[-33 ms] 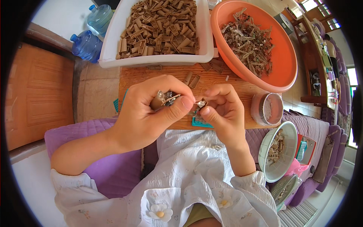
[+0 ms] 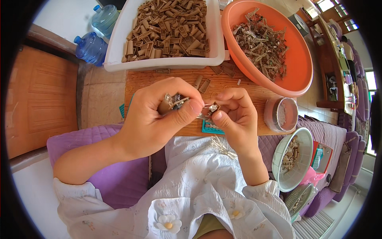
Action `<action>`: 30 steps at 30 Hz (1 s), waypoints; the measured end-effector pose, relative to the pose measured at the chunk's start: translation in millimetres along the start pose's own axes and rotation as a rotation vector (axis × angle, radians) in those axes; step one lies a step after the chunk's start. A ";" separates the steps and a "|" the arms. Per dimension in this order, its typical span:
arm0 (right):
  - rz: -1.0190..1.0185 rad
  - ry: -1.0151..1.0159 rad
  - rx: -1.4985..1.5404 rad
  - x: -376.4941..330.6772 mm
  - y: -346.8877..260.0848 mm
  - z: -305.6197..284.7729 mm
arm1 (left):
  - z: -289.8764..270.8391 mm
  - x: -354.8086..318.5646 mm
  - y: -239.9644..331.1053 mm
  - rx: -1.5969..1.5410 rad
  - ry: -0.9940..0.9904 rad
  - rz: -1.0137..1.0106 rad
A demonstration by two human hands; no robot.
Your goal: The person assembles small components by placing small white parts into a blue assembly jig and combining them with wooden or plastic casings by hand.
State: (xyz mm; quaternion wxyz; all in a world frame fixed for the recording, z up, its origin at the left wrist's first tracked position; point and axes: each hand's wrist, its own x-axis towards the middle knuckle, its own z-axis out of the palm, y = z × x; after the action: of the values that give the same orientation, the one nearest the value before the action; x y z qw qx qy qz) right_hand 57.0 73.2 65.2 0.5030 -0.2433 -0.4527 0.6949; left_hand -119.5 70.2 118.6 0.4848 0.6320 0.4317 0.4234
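Observation:
My left hand (image 2: 153, 119) is closed around a small brown plastic casing (image 2: 164, 108) with metal spring contacts and a little board (image 2: 180, 103) at its open end. Thumb and forefinger are pinched at its right side, where thin wires (image 2: 206, 105) run across to my right hand (image 2: 241, 125). Between its thumb and fingers, that hand grips a small brown part with a shiny metal face (image 2: 214, 108). Below, a bundle of pale wires (image 2: 223, 148) hangs over my lap. Partly hidden under the hands lies a teal tray (image 2: 212, 128) with small round pieces.
A white bin (image 2: 163, 63) of brown casings stands at the back. Beside it, an orange basin (image 2: 296, 63) holds tangled wired parts. A clear round tub (image 2: 281, 114) sits at the table's right edge, and a pale green basin (image 2: 307, 155) is lower right. Loose casings (image 2: 205, 85) lie behind my hands.
The metal-faced part in my right hand has turned slightly. The pale wire bundle now shows spread over my lap, and more of the teal tray's round pieces are visible.

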 end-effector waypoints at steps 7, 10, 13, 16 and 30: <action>0.019 0.031 0.037 -5.9 3.1 1.9 | -3.5 -1.0 4.0 0.022 -0.031 -0.132; 0.069 -0.042 0.048 -5.9 -0.8 3.7 | 0.5 2.0 -2.7 -0.029 -0.023 0.004; 0.207 -0.078 0.128 -5.1 -6.6 4.3 | -6.3 1.5 2.6 0.095 -0.128 -0.090; 0.283 -0.125 0.187 -4.5 -6.8 3.4 | -6.2 2.0 3.4 0.198 -0.108 -0.034; 0.333 -0.079 0.253 -7.8 2.5 7.0 | 1.0 -2.8 -1.3 0.069 -0.052 -0.011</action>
State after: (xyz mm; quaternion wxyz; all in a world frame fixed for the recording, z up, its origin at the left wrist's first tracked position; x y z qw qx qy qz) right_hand 53.2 63.1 65.4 0.3895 -0.2221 -0.3348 0.8287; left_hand -119.5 67.5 116.9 0.4761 0.6569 0.4366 0.3889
